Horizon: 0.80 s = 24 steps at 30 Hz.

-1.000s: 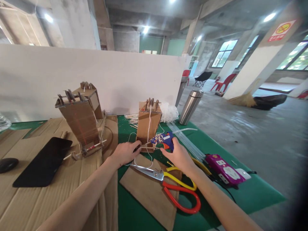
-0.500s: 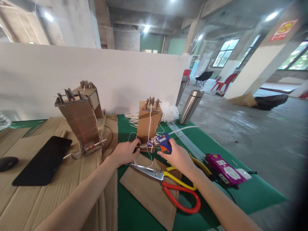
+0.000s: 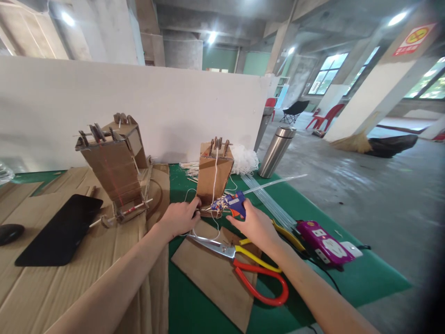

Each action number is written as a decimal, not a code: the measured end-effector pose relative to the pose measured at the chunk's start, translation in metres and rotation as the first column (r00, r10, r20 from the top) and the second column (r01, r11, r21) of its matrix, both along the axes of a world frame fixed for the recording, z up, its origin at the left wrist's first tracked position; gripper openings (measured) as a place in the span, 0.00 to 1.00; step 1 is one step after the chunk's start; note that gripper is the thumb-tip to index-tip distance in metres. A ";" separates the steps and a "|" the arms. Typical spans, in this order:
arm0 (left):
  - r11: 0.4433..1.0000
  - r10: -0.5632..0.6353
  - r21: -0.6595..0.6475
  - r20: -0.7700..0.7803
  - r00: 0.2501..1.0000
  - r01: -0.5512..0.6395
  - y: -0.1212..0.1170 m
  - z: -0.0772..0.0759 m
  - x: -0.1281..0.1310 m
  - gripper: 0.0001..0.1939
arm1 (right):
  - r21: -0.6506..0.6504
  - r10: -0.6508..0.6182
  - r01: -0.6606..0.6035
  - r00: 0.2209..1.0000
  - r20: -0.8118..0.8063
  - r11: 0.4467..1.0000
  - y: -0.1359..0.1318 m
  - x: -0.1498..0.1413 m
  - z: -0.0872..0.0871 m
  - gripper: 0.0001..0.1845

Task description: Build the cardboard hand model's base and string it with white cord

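Observation:
My right hand [image 3: 255, 221] grips a blue glue gun [image 3: 234, 202] with a clear glue stick [image 3: 278, 184] poking out of its back. The gun's nozzle points left at the foot of a small cardboard tower [image 3: 212, 178]. At that tower's lower left corner, my left hand [image 3: 182, 215] is closed, its fingertips pinched at the base; what they hold is partly hidden. White string [image 3: 216, 174] runs down the tower's front from small cardboard wheels at its top. Below the hands, scissors [image 3: 222, 249] with red and yellow handles lie on a cardboard piece [image 3: 215, 283].
Two more cardboard towers [image 3: 113, 174] stand left, near a black phone-like slab [image 3: 59, 232] and a mouse [image 3: 10, 234]. To the right are a steel flask [image 3: 277, 153], glue sticks [image 3: 269, 204], a purple power strip [image 3: 323, 243] and its cable. A white panel [image 3: 139, 102] rises behind.
The view has shifted slightly. The glue stick behind the gun now points a little higher and further right. Both hands keep nearly the same place at the tower's base.

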State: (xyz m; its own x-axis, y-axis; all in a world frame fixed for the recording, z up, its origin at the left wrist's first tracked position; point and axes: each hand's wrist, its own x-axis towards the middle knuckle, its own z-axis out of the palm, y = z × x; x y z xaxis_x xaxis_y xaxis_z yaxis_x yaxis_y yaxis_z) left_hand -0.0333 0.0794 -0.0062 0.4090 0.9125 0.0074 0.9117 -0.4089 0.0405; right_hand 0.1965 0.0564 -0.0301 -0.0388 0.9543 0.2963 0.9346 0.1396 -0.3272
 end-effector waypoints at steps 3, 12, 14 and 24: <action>1.000 0.004 0.015 0.006 1.000 -0.004 0.000 0.001 0.000 0.13 | 0.001 -0.009 0.009 1.000 -0.002 1.000 0.000 0.001 0.001 0.24; 0.999 -0.030 0.024 0.065 0.997 0.029 0.000 0.001 -0.002 0.09 | -0.027 -0.020 0.019 1.000 -0.012 0.999 -0.002 0.001 0.005 0.25; 0.999 -0.038 0.022 0.068 0.997 0.037 0.001 0.001 -0.001 0.09 | -0.021 -0.014 0.014 1.000 -0.005 1.000 -0.002 0.001 0.004 0.24; 0.999 -0.040 0.009 0.052 0.998 0.040 0.000 0.002 0.000 0.10 | -0.011 0.005 -0.005 1.000 -0.015 1.000 0.000 0.003 -0.001 0.24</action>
State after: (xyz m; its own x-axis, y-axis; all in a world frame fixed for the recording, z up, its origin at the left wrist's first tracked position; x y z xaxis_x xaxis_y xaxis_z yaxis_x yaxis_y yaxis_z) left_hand -0.0330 0.0790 -0.0039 0.4440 0.8953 0.0370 0.8913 -0.4455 0.0844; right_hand 0.1996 0.0559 -0.0310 -0.0395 0.9573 0.2863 0.9289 0.1408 -0.3425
